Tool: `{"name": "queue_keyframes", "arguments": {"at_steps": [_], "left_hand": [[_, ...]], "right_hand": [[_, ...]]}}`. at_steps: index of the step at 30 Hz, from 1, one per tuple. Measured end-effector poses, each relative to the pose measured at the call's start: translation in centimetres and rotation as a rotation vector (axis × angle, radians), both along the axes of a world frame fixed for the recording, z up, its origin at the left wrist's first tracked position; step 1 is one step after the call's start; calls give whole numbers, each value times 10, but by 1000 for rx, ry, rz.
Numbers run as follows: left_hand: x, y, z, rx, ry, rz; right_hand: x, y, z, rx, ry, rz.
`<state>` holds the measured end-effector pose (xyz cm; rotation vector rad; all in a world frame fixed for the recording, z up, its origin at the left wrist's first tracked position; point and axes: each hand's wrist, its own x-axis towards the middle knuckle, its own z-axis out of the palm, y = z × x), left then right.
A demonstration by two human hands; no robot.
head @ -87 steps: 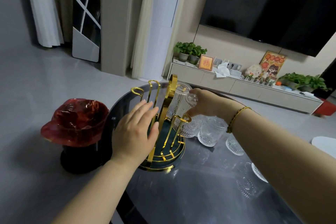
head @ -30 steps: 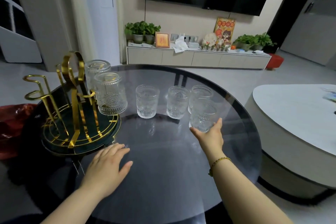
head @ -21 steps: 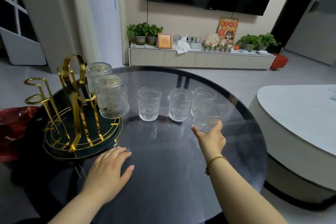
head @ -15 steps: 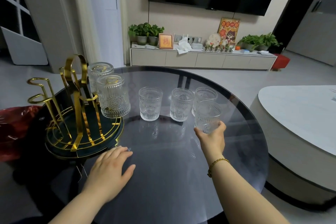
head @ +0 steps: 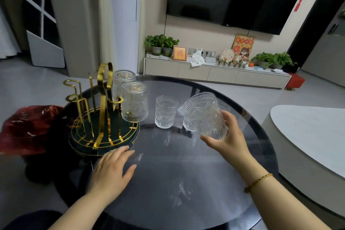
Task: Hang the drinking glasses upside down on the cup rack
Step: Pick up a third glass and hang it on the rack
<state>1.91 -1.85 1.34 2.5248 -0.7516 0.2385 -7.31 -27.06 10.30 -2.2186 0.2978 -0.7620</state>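
A gold cup rack (head: 101,114) on a dark round base stands at the left of the round glass table (head: 168,173). Two patterned glasses hang upside down on its right pegs, the nearer one (head: 134,101) in front of the farther one (head: 124,80). My right hand (head: 226,139) grips a clear patterned glass (head: 205,115), lifted off the table and tilted with its mouth toward the left. An upright glass (head: 165,111) stands beside the rack; two more are mostly hidden behind the held glass. My left hand (head: 112,169) rests flat on the table, near the rack's base.
A red crumpled bag (head: 26,129) sits on a dark stand left of the rack. A white low table (head: 313,140) lies to the right. A TV cabinet (head: 214,73) with plants and small items runs along the back wall.
My right hand has lifted the glass off the table and tilted it sideways, carrying it slightly left and toward me. My left hand stays flat near the rack base.
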Motion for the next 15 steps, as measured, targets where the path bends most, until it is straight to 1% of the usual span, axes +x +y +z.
{"name": "queue_keyframes", "arguments": {"at_steps": [3,5,7,11,15], "left_hand": [[4,28,5,-97,-75,108],[11,46,8,-116,-135,173],[18,62,11,-123,-108,234],[32,75,2,-80,-18,215],[43,75,-3,-45,24,215]], "right_hand": [[6,17,25,-23,13,127],[12,28,39,-7,31,198],[21,41,50,-17,59,255],[38,65,68,-72,124,351],[53,84,89,-69,166,454]]}}
